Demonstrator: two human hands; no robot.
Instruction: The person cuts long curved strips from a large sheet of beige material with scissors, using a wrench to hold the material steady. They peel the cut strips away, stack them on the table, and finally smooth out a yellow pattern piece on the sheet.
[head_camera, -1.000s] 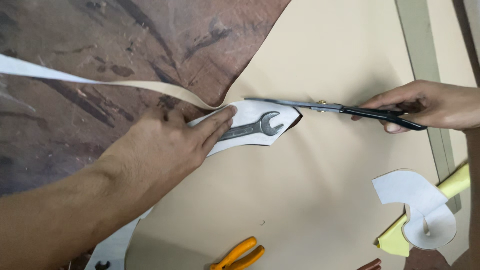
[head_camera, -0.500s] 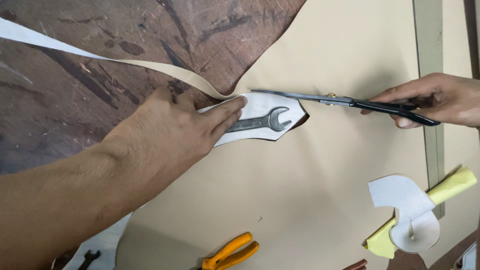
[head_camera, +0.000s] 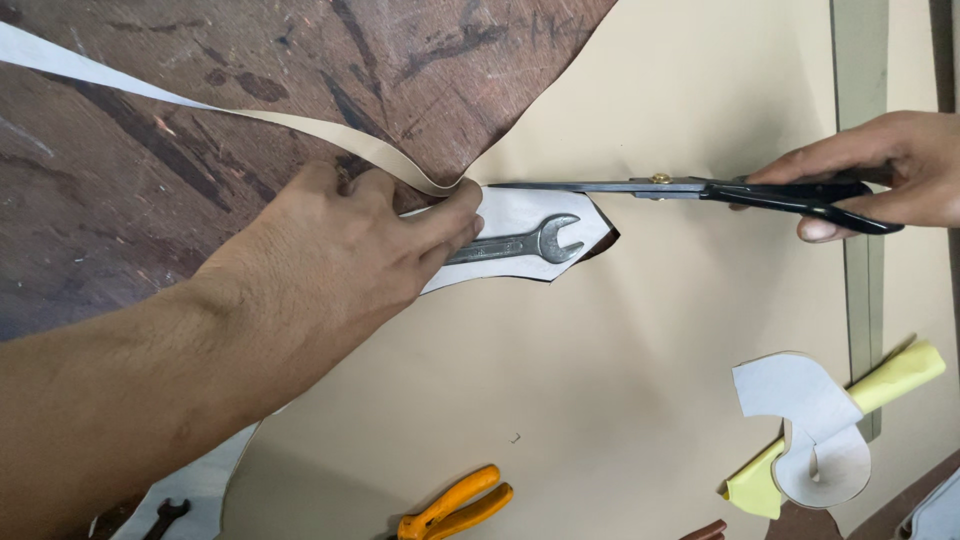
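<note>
- Desk: worn brown wood, carrying all items; no containers in view.
- Beige sheet: being cut along its edge; continuing calls for a steady hold.
- Left hand: pressing the wrench and paper template flat.
- Right hand: grip clenched on scissors.

1. Bright, even, soft light; no glare.
2. Faint shadow under left forearm, lower left.
3. Sharp focus at centre; slight blur at near forearm, bottom edge.
</note>
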